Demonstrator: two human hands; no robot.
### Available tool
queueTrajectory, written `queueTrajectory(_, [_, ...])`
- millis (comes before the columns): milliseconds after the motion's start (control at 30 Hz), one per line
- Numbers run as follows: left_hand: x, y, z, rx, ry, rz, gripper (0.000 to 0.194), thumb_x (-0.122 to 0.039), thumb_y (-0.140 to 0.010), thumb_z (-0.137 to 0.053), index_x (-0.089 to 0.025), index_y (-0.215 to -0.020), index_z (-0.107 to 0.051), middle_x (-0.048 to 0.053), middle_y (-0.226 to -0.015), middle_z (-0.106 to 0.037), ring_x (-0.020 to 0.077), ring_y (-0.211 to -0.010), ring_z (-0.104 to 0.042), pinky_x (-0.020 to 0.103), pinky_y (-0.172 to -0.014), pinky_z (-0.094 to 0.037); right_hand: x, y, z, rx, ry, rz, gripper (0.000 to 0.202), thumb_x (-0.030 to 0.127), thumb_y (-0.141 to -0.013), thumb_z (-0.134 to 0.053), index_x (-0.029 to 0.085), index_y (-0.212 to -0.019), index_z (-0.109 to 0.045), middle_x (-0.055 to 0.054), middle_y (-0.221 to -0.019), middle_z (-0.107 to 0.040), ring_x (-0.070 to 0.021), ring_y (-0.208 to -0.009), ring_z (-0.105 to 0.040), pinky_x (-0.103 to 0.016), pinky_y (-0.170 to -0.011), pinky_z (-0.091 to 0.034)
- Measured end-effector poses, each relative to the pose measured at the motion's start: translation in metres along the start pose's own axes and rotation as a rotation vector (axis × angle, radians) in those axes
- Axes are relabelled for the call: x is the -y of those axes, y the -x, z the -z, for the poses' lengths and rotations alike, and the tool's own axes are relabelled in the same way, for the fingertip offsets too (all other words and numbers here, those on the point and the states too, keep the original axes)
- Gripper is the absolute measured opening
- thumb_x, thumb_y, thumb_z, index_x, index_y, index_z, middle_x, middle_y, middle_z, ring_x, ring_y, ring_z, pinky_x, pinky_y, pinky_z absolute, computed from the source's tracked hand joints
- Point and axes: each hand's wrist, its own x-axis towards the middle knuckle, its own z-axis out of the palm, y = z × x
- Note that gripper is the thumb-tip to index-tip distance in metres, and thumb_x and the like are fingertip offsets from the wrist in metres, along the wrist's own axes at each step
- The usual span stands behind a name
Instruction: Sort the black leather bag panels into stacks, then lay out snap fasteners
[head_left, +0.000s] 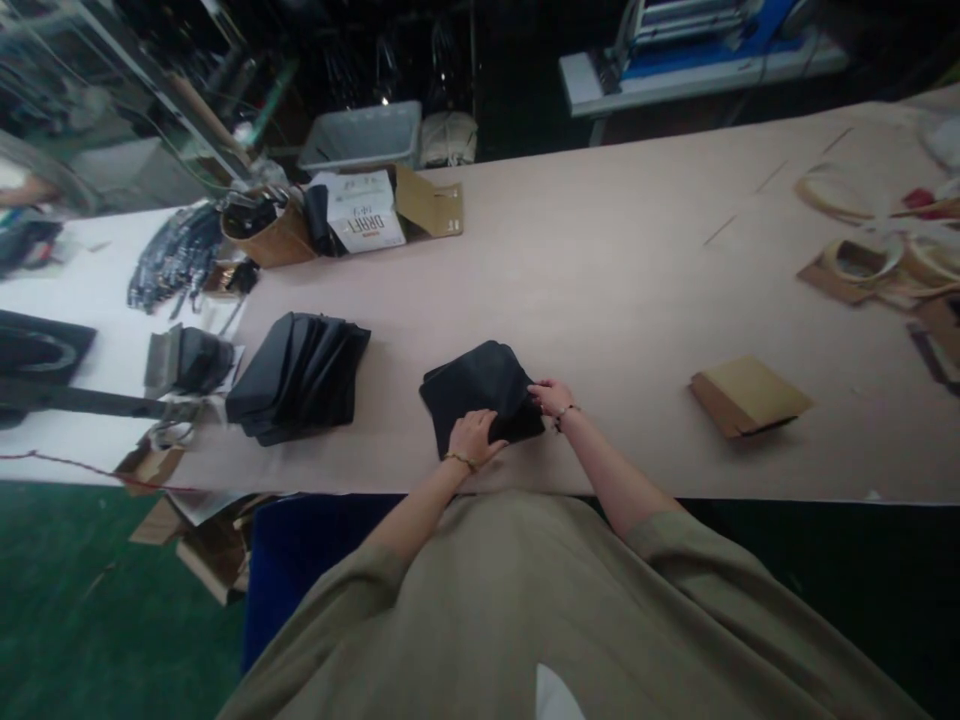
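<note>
Head view: left hand (472, 437) flat on black fabric piece (480, 388); right hand (551, 397) pinches right edge; bare table (600, 280) beyond.

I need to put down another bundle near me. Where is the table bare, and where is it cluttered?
Bare: the stretch between the black piece under both hands and the brown folded card, and the wide band beyond them up to the white box. Crowded: the left end around the black stack, and the far right corner with tape rings.
</note>
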Motion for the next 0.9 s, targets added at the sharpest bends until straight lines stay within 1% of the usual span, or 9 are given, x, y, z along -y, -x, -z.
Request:
queueTrajectory(100, [-0.02, -0.009, -0.012, -0.022, 0.013, 0.138, 0.042, -0.028, -0.097, -0.048, -0.022, -0.137, -0.056, 0.01, -0.125, -0.064, 0.0228, -0.11, -0.06, 0.034, -0.09, -0.05, 0.008, 0.002, 0.002, 0.091, -0.047, 0.034, 0.019, 0.027, -0.088, -0.061, 0.017, -0.104, -0.062, -0.005, -0.089, -0.07, -0.0102, -0.067, -0.063, -0.02, -0.055, -0.046])
queueTrajectory(233, [0.018, -0.022, 0.036, -0.182, -0.094, 0.255, 0.044, -0.018, -0.1, -0.032, -0.022, -0.139, -0.054, 0.009, -0.112, -0.066, 0.0215, -0.1, -0.061, 0.033, -0.085, -0.05, -0.012, 0.005, 0.016, 0.012, 0.045, 0.07, 0.028, 0.028, -0.083, -0.066, 0.016, -0.108, -0.062, -0.01, -0.108, -0.068, -0.0162, -0.093, -0.066, -0.026, -0.075, -0.051])
queueTrajectory(333, [0.036, -0.026, 0.061, -0.206, -0.233, 0.153, 0.04, -0.015, -0.098, -0.035, -0.023, -0.127, -0.062, 0.01, -0.124, -0.061, 0.0228, -0.109, -0.057, 0.034, -0.089, -0.048, -0.038, 0.006, 0.024, -0.025, 0.162, 0.061, 0.028, 0.025, -0.074, -0.074, 0.014, -0.098, -0.064, -0.014, -0.105, -0.068, -0.022, -0.101, -0.064, -0.033, -0.091, -0.048])
queueTrajectory(400, [0.031, -0.024, 0.055, -0.067, -0.296, -0.01, 0.036, -0.013, -0.097, -0.038, -0.024, -0.116, -0.067, 0.008, -0.134, -0.057, 0.0231, -0.115, -0.054, 0.035, -0.09, -0.048, -0.051, 0.005, 0.025, -0.003, 0.205, 0.052, 0.026, 0.026, -0.071, -0.075, 0.015, -0.092, -0.065, -0.012, -0.099, -0.07, -0.023, -0.098, -0.064, -0.035, -0.092, -0.046])
queueTrajectory(500, [0.008, -0.014, 0.021, 0.139, -0.301, -0.134, 0.033, -0.015, -0.097, -0.04, -0.022, -0.113, -0.067, 0.007, -0.134, -0.058, 0.0211, -0.113, -0.055, 0.034, -0.087, -0.049, -0.055, 0.002, 0.021, 0.026, 0.215, 0.037, 0.02, 0.02, -0.069, -0.075, 0.016, -0.086, -0.066, -0.01, -0.089, -0.07, -0.0225, -0.091, -0.065, -0.033, -0.086, -0.048])
queueTrajectory(600, [-0.012, -0.003, -0.014, 0.126, -0.273, -0.055, 0.029, -0.031, -0.098, -0.047, -0.019, -0.116, -0.066, 0.009, -0.126, -0.061, 0.0221, -0.111, -0.054, 0.034, -0.087, -0.049, -0.046, 0.0, 0.015, 0.063, 0.162, 0.009, 0.012, 0.016, -0.071, -0.072, 0.014, -0.08, -0.064, -0.009, -0.081, -0.069, -0.0194, -0.08, -0.065, -0.029, -0.075, -0.049])
queueTrajectory(667, [-0.017, -0.001, -0.026, 0.064, -0.242, 0.023, 0.033, -0.04, -0.096, -0.051, -0.018, -0.114, -0.066, 0.01, -0.125, -0.061, 0.023, -0.112, -0.053, 0.034, -0.09, -0.049, -0.037, 0.0, 0.012, 0.112, 0.094, 0.001, 0.013, 0.019, -0.075, -0.07, 0.014, -0.086, -0.064, -0.008, -0.08, -0.069, -0.016, -0.073, -0.064, -0.025, -0.066, -0.049])
queueTrajectory(800, [-0.014, -0.008, -0.023, 0.025, -0.137, 0.133, 0.03, -0.028, -0.099, -0.043, -0.019, -0.12, -0.063, 0.009, -0.12, -0.063, 0.0199, -0.109, -0.056, 0.031, -0.093, -0.049, -0.024, 0.005, 0.014, 0.14, 0.003, 0.039, 0.029, 0.032, -0.083, -0.066, 0.017, -0.108, -0.061, -0.007, -0.096, -0.071, -0.0128, -0.08, -0.066, -0.022, -0.066, -0.051])
queueTrajectory(900, [-0.006, -0.015, -0.011, -0.002, -0.045, 0.214, 0.039, -0.022, -0.1, -0.036, -0.019, -0.135, -0.053, 0.009, -0.116, -0.064, 0.0188, -0.103, -0.061, 0.03, -0.088, -0.051, -0.03, 0.013, 0.02, 0.049, 0.056, 0.055, 0.033, 0.027, -0.075, -0.072, 0.016, -0.104, -0.061, -0.008, -0.103, -0.068, -0.0151, -0.092, -0.064, -0.025, -0.08, -0.05])
